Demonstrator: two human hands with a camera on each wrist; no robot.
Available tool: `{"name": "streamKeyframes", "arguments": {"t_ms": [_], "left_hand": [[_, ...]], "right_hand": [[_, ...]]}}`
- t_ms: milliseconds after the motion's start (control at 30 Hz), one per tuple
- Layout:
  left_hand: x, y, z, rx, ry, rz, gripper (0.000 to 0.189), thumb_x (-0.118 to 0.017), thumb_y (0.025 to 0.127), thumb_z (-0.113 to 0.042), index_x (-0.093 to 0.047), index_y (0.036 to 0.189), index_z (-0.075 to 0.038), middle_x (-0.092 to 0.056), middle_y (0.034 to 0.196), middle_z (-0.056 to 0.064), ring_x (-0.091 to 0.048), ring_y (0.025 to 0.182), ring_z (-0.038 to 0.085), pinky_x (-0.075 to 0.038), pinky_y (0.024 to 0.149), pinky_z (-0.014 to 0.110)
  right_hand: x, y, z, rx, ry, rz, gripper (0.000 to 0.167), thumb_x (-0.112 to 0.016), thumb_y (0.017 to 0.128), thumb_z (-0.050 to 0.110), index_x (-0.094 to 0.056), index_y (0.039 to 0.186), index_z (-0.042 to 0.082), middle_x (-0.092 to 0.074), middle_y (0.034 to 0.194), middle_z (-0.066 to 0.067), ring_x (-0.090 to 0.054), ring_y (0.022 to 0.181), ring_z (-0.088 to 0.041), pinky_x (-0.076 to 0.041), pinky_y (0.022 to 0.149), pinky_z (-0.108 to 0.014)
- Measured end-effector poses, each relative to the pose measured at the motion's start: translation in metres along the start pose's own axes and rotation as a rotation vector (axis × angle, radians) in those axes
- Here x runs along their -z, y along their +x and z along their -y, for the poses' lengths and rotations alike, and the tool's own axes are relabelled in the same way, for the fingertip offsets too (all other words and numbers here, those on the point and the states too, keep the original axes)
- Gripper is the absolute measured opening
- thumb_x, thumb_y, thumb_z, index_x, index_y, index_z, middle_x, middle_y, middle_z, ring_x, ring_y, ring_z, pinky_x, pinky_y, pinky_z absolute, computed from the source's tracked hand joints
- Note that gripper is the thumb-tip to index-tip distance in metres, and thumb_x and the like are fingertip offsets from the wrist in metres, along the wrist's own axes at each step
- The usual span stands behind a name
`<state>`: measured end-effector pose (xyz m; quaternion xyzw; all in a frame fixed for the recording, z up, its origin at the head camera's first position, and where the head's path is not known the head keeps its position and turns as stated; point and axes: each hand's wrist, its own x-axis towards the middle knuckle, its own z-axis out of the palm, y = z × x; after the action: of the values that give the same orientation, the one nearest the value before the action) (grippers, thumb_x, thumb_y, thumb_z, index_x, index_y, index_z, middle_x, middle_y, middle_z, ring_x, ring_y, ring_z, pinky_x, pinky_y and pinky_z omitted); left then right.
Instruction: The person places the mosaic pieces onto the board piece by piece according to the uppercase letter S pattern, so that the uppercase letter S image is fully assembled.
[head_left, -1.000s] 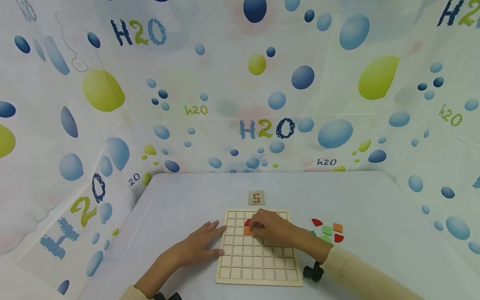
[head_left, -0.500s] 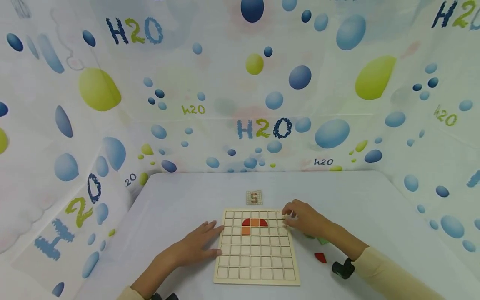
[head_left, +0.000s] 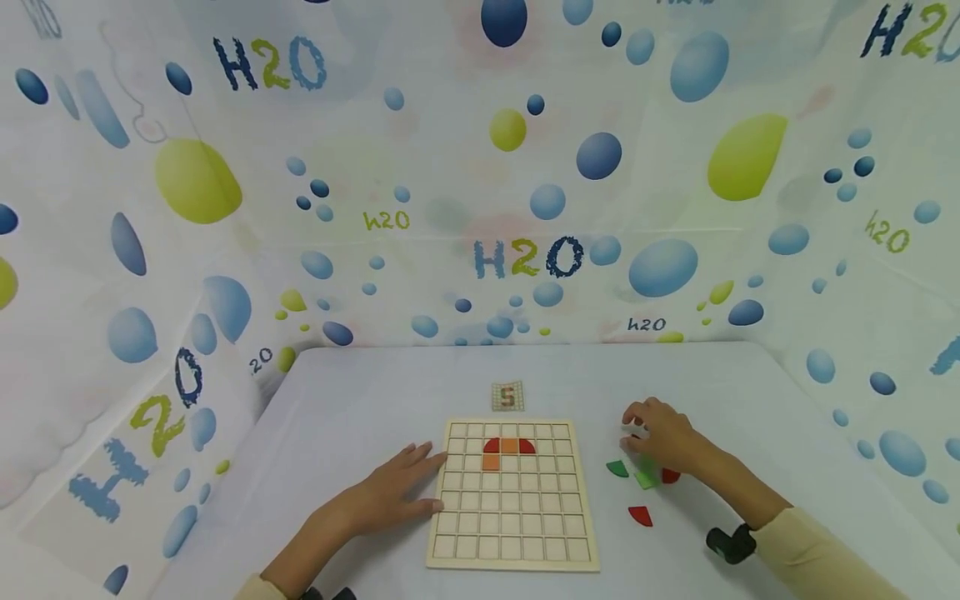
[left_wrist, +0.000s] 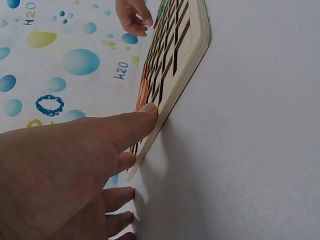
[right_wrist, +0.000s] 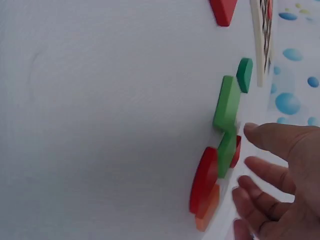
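A wooden grid board lies on the table in the head view. In its upper cells sit an orange square between two red rounded pieces, and another orange square below the left one. My left hand touches the board's left edge with extended fingers; the left wrist view shows its thumb on the rim. Over the loose pieces at the right hovers my right hand, fingers loosely bent. In the right wrist view its fingers hold nothing, just beside a light green piece and a red piece.
A small card with an S- or 5-like figure lies behind the board. Other loose pieces are a dark green one, a red one nearer me, and an orange one. A printed curtain surrounds the table.
My right hand has moved right, from the board's upper cells to the loose pieces, uncovering the orange and red pieces on the board. The left hand stays at the edge.
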<state>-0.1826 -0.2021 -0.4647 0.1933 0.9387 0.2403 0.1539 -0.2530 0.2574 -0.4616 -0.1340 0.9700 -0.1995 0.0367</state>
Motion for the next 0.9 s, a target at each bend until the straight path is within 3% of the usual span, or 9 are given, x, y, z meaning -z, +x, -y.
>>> {"name": "streamKeyframes", "arguments": {"t_ms": [300, 400, 633, 767, 900], "left_hand": [[0.0, 0.002, -0.001, -0.002, 0.016, 0.0, 0.077, -0.069, 0.099, -0.053, -0.042, 0.163, -0.02, -0.03, 0.171, 0.02, -0.021, 0.159, 0.049, -0.027, 0.122, 0.07], [-0.001, 0.001, -0.001, -0.002, 0.014, 0.0, 0.077, -0.07, 0.099, -0.053, -0.042, 0.163, -0.02, -0.03, 0.171, 0.019, -0.021, 0.159, 0.048, -0.027, 0.122, 0.071], [-0.002, 0.002, 0.002, -0.001, 0.008, 0.0, 0.077, -0.069, 0.099, -0.053, -0.042, 0.163, -0.022, -0.029, 0.172, 0.018, -0.02, 0.159, 0.048, -0.027, 0.122, 0.071], [-0.002, 0.002, 0.002, 0.002, 0.016, 0.0, 0.077, -0.069, 0.099, -0.054, -0.041, 0.163, -0.023, -0.029, 0.172, 0.018, -0.02, 0.159, 0.048, -0.027, 0.122, 0.071], [-0.002, 0.003, 0.002, -0.005, 0.008, 0.001, 0.077, -0.069, 0.099, -0.054, -0.041, 0.164, -0.022, -0.029, 0.172, 0.019, -0.02, 0.159, 0.048, -0.026, 0.122, 0.07]], "right_hand": [[-0.002, -0.001, -0.01, -0.048, 0.025, 0.022, 0.024, -0.081, 0.094, 0.023, -0.065, 0.105, 0.008, -0.06, 0.096, -0.006, -0.055, 0.084, -0.019, -0.056, 0.065, -0.032], [-0.003, -0.001, -0.01, -0.04, 0.025, 0.029, 0.023, -0.081, 0.094, 0.022, -0.064, 0.102, 0.008, -0.06, 0.093, -0.004, -0.055, 0.082, -0.018, -0.054, 0.063, -0.03], [0.0, -0.003, -0.004, 0.034, 0.102, 0.069, 0.018, -0.078, 0.095, 0.009, -0.066, 0.108, 0.008, -0.063, 0.099, -0.003, -0.057, 0.09, -0.019, -0.06, 0.079, -0.036], [-0.001, -0.003, 0.002, 0.095, 0.121, 0.083, 0.031, -0.075, 0.095, 0.002, -0.065, 0.123, 0.007, -0.065, 0.113, -0.007, -0.062, 0.103, -0.024, -0.061, 0.094, -0.044], [-0.003, -0.001, 0.005, 0.062, 0.12, 0.061, 0.035, -0.076, 0.095, 0.005, -0.064, 0.129, 0.007, -0.063, 0.123, -0.012, -0.063, 0.112, -0.028, -0.061, 0.097, -0.045]]}}
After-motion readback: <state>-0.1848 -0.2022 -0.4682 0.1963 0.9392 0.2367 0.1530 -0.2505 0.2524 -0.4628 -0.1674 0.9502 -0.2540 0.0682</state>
